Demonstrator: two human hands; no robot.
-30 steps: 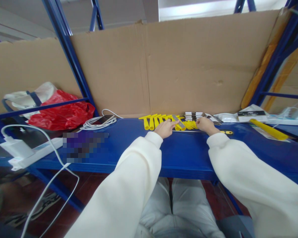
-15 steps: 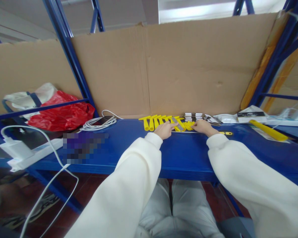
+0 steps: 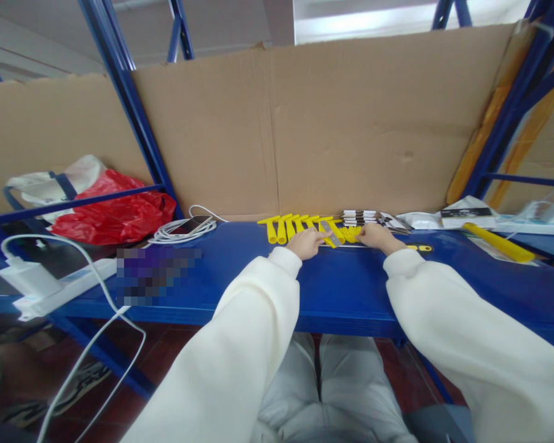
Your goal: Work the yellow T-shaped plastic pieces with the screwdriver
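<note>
Both my hands rest far out on a blue shelf (image 3: 240, 277), in white sleeves. My left hand (image 3: 305, 242) pinches a small grey metal blade (image 3: 332, 232) at its near end. My right hand (image 3: 375, 236) is closed beside it, fingertips on a yellow plastic handle (image 3: 350, 233) lying next to the blade. Behind the hands a row of several yellow handles (image 3: 286, 225) lies against the cardboard. A stack of small black-and-white blade packs (image 3: 360, 215) sits just right of them.
A cardboard wall (image 3: 341, 123) backs the shelf. On the left lie a phone with a coiled white cable (image 3: 184, 227), a red bag (image 3: 115, 212) and a white power strip (image 3: 50, 280). At the right are a yellow knife (image 3: 500, 242) and white packets (image 3: 465, 212).
My right hand has slid a little left, toward the blade and the yellow handles. The blade has tipped slightly lower in my left hand. The head view has hardly shifted.
</note>
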